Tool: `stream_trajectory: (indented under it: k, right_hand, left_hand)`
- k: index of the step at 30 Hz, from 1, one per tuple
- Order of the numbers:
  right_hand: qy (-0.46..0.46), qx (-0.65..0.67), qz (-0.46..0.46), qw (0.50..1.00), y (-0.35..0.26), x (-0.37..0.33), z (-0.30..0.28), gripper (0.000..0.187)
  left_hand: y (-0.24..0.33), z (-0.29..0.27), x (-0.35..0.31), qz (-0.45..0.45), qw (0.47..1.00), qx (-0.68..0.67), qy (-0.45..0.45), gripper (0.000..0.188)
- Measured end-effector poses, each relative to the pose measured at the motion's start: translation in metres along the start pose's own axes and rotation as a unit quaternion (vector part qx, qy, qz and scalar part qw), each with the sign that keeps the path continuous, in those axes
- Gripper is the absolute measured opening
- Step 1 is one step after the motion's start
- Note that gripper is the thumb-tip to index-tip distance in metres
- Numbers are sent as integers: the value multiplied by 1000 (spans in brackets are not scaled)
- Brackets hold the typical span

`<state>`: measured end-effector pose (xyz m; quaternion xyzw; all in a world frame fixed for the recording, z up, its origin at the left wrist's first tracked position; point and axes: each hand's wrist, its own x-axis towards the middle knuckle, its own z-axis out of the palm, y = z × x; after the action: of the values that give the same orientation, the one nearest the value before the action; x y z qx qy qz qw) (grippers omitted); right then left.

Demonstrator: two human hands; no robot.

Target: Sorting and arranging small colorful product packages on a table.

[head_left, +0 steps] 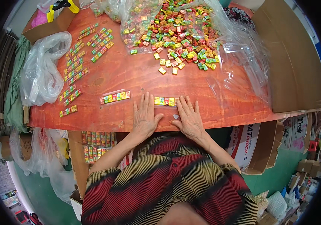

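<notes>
Both my hands rest on the red wooden table near its front edge. My left hand lies flat with its fingers stretched forward, at the left end of a short row of small coloured boxes. The boxes are yellow, red and green, side by side, apparently in a clear plastic tray. My right hand is also flat, its fingertips touching or covering the row's right end. Nothing is gripped in either hand. Left of my left hand lies a similar filled clear tray. A small pale piece sits by my right thumb.
A big heap of loose small boxes spreads at the back. Filled rows lie along the left beside a clear plastic bag. Empty clear trays are piled right, near a cardboard box. Below left, an open carton holds more rows.
</notes>
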<state>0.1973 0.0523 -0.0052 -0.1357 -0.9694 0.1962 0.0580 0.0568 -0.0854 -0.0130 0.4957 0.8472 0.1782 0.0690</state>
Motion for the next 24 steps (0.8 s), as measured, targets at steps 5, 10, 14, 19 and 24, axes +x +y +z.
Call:
stream_trajectory:
  k: [5,10,14,19,24]
  right_hand:
    - [10,-30,6,999,-2,2,1,77]
    - [14,1,-32,999,-19,20,13,70]
    - [41,264,-91,959,-6,37,17,48]
    - [264,16,49,963,32,28,-21,36]
    - [252,-157,239,925,79,2,-16,37]
  left_hand:
    - [4,1,5,17,999,28,17,79]
    - [6,5,12,79,994,78,-7,73]
    - [-13,-2,4,35,997,63,28,65]
    - [-12,-9,-9,8,998,54,34,59]
    - [-32,-17,-9,-77,988,87,103,51]
